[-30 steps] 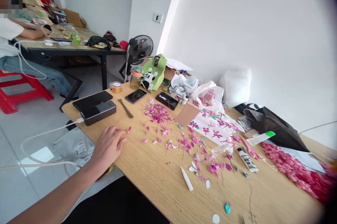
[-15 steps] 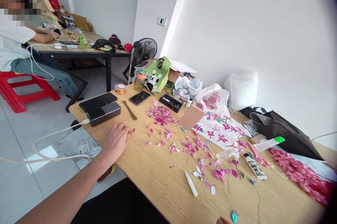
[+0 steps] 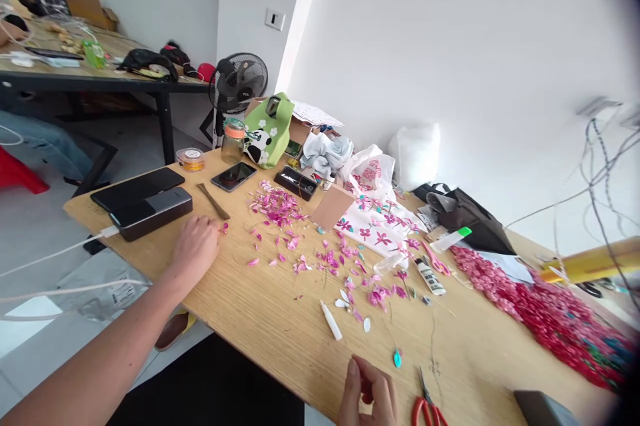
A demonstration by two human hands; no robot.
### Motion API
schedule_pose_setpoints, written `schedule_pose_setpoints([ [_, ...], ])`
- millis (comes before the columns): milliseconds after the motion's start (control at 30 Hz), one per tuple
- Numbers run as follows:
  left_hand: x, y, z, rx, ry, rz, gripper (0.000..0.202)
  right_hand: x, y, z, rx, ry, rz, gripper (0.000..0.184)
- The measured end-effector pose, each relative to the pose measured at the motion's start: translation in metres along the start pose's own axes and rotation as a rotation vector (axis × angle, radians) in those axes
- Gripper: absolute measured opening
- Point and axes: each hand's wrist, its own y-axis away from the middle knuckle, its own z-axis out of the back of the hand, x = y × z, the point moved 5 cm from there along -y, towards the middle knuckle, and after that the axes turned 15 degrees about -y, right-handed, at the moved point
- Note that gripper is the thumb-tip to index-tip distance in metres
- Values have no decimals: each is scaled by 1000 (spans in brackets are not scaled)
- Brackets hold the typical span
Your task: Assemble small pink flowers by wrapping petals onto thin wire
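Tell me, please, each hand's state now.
Left hand: curled at a small magenta petal; grip cannot be told.
Right hand: half-closed; whether holding anything cannot be told.

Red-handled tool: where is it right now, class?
In the head view, the red-handled tool lies on the table at the bottom edge, right of centre, just right of the person's right hand.

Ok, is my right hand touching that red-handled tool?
Apart: the head view shows a strip of bare tabletop between your right hand and the red-handled tool.
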Motion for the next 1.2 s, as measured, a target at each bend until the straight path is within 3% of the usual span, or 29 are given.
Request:
schedule_pose_setpoints([
  [367,5,6,-6,-129,13,-99,31,6,-11,-3,10,-43,-116,21],
  [467,4,14,4,-194,26,-71,32,12,-27,0,35,-8,-107,21],
  [600,-7,26,33,-297,169,-9,32,23,-59,5,47,1,-48,20],
  [700,-33,34,59,-389,371,-67,30,28,-85,10,-31,-63,-79,23],
  [800,-78,37,80,-409,596,-232,27,34,-112,17,-243,-181,-123,30],
  [933,-131,20,100,-407,769,-329,21,53,-148,20,-455,-248,-31,31],
  [1100,-164,-23,103,-432,780,-268,17,54,-173,20,-592,-275,89,24],
  [1200,-176,-28,95,-479,678,-298,18,36,-177,16,-605,-247,87,24],
])
